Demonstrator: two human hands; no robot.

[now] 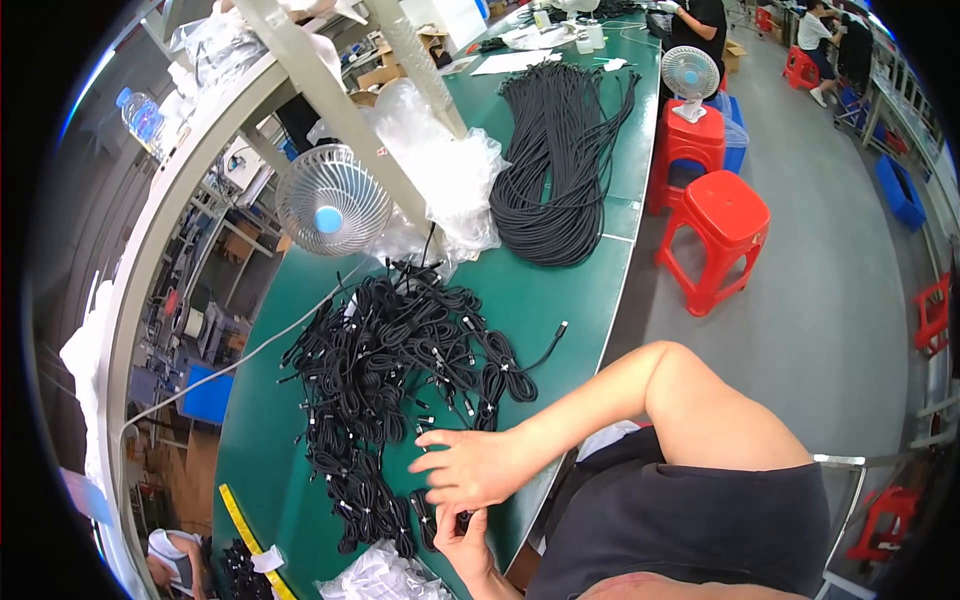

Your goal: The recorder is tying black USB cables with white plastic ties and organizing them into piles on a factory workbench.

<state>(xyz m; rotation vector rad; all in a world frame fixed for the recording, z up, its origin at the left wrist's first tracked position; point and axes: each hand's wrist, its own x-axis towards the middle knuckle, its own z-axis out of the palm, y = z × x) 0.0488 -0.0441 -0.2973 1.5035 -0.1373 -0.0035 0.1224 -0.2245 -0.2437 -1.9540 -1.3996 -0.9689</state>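
My right hand (468, 470) is over the near edge of the green table, some fingers stretched out and its thumb side pressed close to my left hand. My left hand (466, 550) pinches beside it, closed on a small black coiled cable (463, 520), mostly hidden between the two hands. What exactly the right thumb and index grip is covered. In front lies a heap of black cables (375, 340), bundled in coils with small metal-ended plugs. One coiled cable (503, 375) lies at its right side, its plug end sticking out.
A long bunch of black cables (555, 180) lies farther along the table (620, 215). Clear plastic bags (385, 575) sit at the near end, beside a yellow strip (245, 530). A fan (333, 205) stands by the shelf post. Red stools (720, 215) and co-workers (700, 25) are beyond.
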